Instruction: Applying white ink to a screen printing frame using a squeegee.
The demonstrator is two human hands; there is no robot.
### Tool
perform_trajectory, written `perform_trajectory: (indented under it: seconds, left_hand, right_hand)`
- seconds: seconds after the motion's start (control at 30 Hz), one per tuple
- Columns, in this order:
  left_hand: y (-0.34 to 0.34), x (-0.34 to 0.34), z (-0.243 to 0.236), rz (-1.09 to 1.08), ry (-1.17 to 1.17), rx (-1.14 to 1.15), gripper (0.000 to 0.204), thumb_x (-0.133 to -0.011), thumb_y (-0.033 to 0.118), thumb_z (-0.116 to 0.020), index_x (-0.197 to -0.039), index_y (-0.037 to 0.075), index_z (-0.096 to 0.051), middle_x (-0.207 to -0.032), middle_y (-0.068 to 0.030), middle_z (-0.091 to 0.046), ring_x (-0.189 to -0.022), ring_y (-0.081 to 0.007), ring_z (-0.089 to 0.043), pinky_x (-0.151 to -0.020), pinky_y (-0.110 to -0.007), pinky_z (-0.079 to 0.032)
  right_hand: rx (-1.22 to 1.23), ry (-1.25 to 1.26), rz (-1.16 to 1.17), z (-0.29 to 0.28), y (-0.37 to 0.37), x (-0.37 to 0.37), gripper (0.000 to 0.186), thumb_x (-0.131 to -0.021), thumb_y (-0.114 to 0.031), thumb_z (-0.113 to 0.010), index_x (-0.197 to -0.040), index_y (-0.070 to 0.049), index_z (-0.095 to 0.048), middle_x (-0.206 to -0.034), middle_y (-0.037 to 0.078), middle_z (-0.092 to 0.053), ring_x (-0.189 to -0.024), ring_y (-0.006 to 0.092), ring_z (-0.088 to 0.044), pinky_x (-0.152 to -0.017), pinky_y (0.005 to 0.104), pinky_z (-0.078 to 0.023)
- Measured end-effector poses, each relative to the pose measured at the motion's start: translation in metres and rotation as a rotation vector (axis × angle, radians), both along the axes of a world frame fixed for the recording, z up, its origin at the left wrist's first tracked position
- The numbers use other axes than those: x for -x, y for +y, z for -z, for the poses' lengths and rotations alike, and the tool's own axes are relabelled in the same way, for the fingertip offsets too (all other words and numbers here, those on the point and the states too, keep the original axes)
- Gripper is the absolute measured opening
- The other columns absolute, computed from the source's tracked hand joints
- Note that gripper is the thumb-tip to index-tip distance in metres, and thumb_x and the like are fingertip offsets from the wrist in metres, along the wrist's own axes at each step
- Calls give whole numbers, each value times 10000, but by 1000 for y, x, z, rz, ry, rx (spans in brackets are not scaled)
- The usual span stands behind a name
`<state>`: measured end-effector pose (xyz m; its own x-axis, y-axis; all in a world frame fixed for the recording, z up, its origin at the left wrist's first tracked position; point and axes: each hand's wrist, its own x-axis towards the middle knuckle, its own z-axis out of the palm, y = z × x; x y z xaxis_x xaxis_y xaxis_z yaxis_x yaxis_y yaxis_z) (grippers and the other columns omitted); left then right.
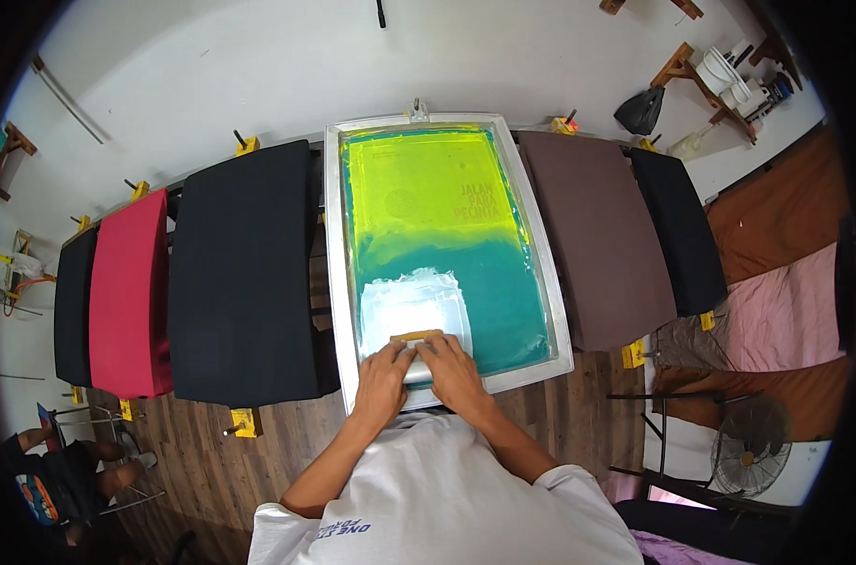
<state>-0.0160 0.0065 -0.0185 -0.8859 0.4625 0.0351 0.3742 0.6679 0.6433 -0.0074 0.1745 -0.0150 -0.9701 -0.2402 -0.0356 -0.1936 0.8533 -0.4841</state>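
Note:
A screen-printing frame (pixel 544 282) with a silver metal rim lies in front of me. Its mesh is yellow-green at the far end, with faint lettering and a round mark, and teal (pixel 503 315) at the near end. White ink (pixel 411 294) forms a thick patch at the near left of the mesh. At the near edge of this patch is a squeegee (pixel 416 336), its yellowish strip showing above my fingers. My left hand (pixel 383 381) and my right hand (pixel 454 379) grip it side by side, fingers closed over its top. Its lower part is mostly hidden by them.
Fabric-covered boards flank the frame: black (pixel 244 273) and red (pixel 127 297) to the left, brown (pixel 602 245) and black (pixel 680 231) to the right. Yellow clamps (pixel 245 422) stick out from their ends. A fan (pixel 750 447) stands at right; a seated person (pixel 70 476) is at lower left.

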Motion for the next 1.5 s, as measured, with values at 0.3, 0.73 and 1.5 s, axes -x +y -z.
perform_trajectory:
  seconds: [0.3, 0.73, 1.5]
  left_hand:
    - [1, -12, -8, 5, -61, -5, 619, -670, -134, -601, -1272, 7, -568, -1288, -192, -550, -1203, -351, -519, -1034, -457, -360]
    - [-1, -29, -12, 27, -72, 57, 672, -645, -128, -638, -1294, 27, -562, -1319, -173, -544, -1194, -346, -518, -1053, -446, -368]
    - [1, 75, 0, -11, -68, 1, 471, -663, -118, -596, -1119, -7, -637, -1060, -232, -667, -949, -392, -650, -827, -450, -520]
  right_hand:
    - [-20, -24, -51, -5, 3, -10, 402, -775, 67, -564, -1167, 2, -632, -1229, 161, -568, -1192, 354, -512, -812, 434, -538]
    - [24, -27, -27, -12, 1, -30, 512, -696, 125, -575, -1195, 19, -609, -1246, 178, -556, -1189, 359, -500, -958, 427, -470]
    - [-81, -139, -145, -10, 9, 89, 412, -710, 71, -624, -1097, -64, -673, -1049, 158, -624, -1007, 370, -571, -849, 444, -526]
